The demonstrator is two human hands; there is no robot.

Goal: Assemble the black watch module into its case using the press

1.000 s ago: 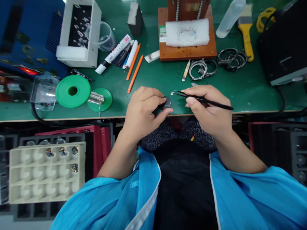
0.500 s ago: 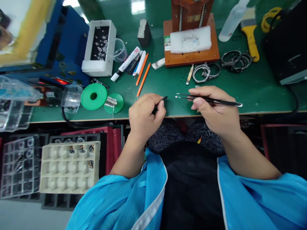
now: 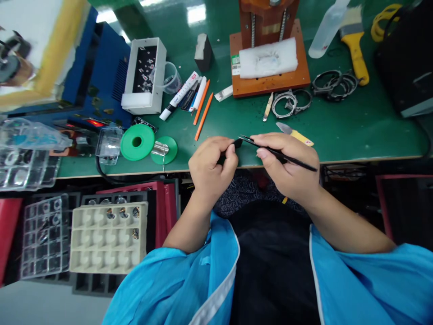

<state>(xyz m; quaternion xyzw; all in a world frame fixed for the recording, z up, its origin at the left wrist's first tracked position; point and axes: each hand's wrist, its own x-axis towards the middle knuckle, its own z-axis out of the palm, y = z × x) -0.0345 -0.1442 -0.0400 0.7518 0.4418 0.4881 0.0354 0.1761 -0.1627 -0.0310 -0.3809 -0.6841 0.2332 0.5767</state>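
The left hand [image 3: 213, 164] pinched a small dark piece [image 3: 238, 143] near the front edge of the green bench [image 3: 355, 140] while the right hand [image 3: 291, 168] was curled round black tweezers [image 3: 299, 163], tips at the piece, contact unclear, so steady wrists and light pressure seemed wisest

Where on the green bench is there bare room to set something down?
Widest: the right of the green bench, between the paintbrush, black box and front edge. Smaller: between the orange sticks and yellow-handled blade, beyond the left hand and right hand. Crowded: the left, around the solder spool, white box and marker.
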